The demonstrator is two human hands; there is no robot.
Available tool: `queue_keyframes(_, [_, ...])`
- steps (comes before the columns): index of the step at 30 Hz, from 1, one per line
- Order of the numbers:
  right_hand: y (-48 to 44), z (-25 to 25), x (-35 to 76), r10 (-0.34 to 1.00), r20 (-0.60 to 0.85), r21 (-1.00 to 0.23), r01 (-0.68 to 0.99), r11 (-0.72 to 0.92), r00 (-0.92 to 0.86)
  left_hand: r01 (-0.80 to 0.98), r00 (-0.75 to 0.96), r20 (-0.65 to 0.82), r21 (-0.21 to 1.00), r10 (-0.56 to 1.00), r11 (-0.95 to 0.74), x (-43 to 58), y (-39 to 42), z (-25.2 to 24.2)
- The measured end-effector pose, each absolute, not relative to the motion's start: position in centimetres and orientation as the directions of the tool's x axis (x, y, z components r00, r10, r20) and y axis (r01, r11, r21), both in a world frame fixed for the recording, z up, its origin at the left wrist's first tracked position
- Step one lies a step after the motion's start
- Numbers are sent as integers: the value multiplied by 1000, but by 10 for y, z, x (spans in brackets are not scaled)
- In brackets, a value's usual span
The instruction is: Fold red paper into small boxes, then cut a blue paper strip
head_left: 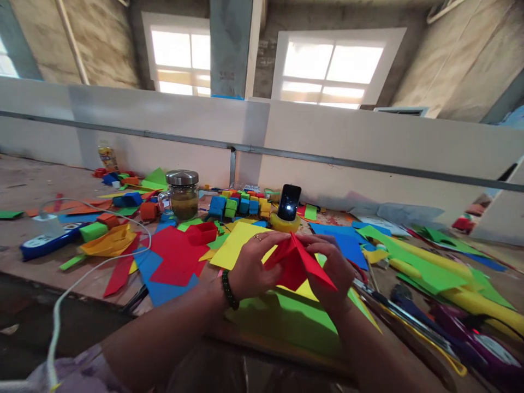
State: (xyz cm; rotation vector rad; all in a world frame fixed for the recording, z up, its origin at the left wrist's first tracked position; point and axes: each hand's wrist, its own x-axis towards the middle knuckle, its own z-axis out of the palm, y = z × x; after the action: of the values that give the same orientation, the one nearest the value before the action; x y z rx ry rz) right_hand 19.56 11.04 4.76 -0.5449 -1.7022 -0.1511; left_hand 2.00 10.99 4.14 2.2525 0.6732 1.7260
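A folded piece of red paper is held up between both hands, creased into a peaked shape with its flaps hanging down. My left hand is closed on its left side, fingers at the upper fold and thumb below. My right hand grips the right side, its fingers curled near the peak; part of the paper hides the palm. Below the hands lie yellow sheets and a large green sheet at the table's front edge.
Left of the hands lie red sheets, a glass mug with a metal lid and a blue-white power strip with a white cable. Folded paper cubes and a phone stand behind. Green sheets and a purple device lie right.
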Motion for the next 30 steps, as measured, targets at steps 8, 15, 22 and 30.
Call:
queue_keyframes(8, [110, 46, 189, 197, 944, 14, 629, 778, -264, 666, 287, 807, 219, 516, -713, 15, 106, 45])
queue_keyframes(15, [103, 47, 188, 400, 905, -322, 376, 869, -149, 469, 186, 876, 318, 444, -824, 0, 115, 49])
queue_keyframes(22, [109, 49, 190, 732, 680, -733, 58, 677, 48, 316, 32, 819, 535, 572, -784, -7, 126, 46])
queue_keyframes(30, [111, 58, 195, 829, 544, -819, 133, 558, -127, 280, 93, 767, 592, 635, -756, 0, 129, 37])
